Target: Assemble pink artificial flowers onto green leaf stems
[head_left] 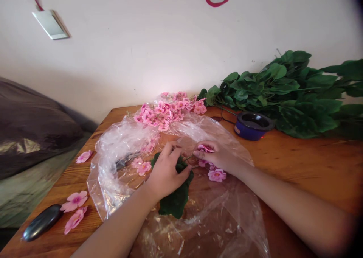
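My left hand (pixel 167 173) is bent over a dark green artificial leaf (pixel 174 203), its thumb and fingers closed on it. A thin green stem (pixel 187 158) runs from the leaf toward my right hand (pixel 217 156). That hand is closed on pink artificial flowers (pixel 217 174), which show around its fingertips and hang below them. The fingertips of both hands are partly hidden. Beneath the hands lies a clear plastic bag (pixel 221 216), spread and wrinkled. Several loose pink blossoms (pixel 144 168) rest on it, left of my left hand.
A heap of pink flowers (pixel 164 112) lies at the table's back. A blue pot with a black rim (pixel 249 127) stands at right, before a pile of green leaf branches (pixel 283 86). Loose blossoms (pixel 74 201) and a shiny black oval object (pixel 42 222) lie near the left edge.
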`<state>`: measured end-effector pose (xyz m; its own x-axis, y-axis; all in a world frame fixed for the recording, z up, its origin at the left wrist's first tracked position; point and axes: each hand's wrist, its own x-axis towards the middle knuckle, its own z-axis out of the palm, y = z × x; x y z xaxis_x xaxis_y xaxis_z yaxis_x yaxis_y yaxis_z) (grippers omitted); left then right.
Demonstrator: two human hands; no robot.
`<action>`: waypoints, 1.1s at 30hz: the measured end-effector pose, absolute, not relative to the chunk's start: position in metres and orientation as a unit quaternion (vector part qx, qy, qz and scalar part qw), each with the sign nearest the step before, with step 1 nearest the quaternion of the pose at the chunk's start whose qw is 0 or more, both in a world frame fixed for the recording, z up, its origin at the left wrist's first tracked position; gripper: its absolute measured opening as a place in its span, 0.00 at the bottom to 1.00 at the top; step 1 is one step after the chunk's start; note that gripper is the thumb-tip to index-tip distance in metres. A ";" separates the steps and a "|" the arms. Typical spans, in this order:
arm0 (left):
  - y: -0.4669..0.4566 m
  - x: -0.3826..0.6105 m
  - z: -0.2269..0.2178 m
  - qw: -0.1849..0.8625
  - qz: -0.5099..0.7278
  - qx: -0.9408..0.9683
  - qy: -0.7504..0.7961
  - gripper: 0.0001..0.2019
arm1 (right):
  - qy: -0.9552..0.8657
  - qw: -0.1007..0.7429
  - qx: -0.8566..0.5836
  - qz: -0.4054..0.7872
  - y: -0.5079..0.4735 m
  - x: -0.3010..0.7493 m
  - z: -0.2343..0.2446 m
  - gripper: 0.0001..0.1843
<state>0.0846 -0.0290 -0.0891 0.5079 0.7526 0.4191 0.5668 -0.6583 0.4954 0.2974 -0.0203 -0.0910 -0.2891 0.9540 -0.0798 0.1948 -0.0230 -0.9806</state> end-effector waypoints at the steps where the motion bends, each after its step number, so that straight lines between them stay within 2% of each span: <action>1: -0.029 0.085 -0.089 0.151 0.313 0.854 0.388 0.17 | -0.603 0.354 -0.481 0.530 -0.020 0.298 -0.091 0.22; 13: -0.028 0.084 -0.092 0.165 0.320 0.845 0.394 0.14 | -0.603 0.348 -0.491 0.524 -0.019 0.299 -0.094 0.22; 23: -0.030 0.084 -0.088 0.178 0.296 0.846 0.406 0.28 | -0.596 0.355 -0.490 0.528 -0.020 0.297 -0.091 0.22; 33: -0.026 0.084 -0.092 0.209 0.325 0.834 0.394 0.20 | -0.593 0.365 -0.474 0.539 -0.022 0.298 -0.091 0.22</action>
<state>0.0839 -0.0263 -0.0924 0.4789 0.7928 0.3771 0.5210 -0.6024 0.6048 0.2976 -0.0219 -0.0908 -0.2849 0.9554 -0.0775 0.1685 -0.0297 -0.9853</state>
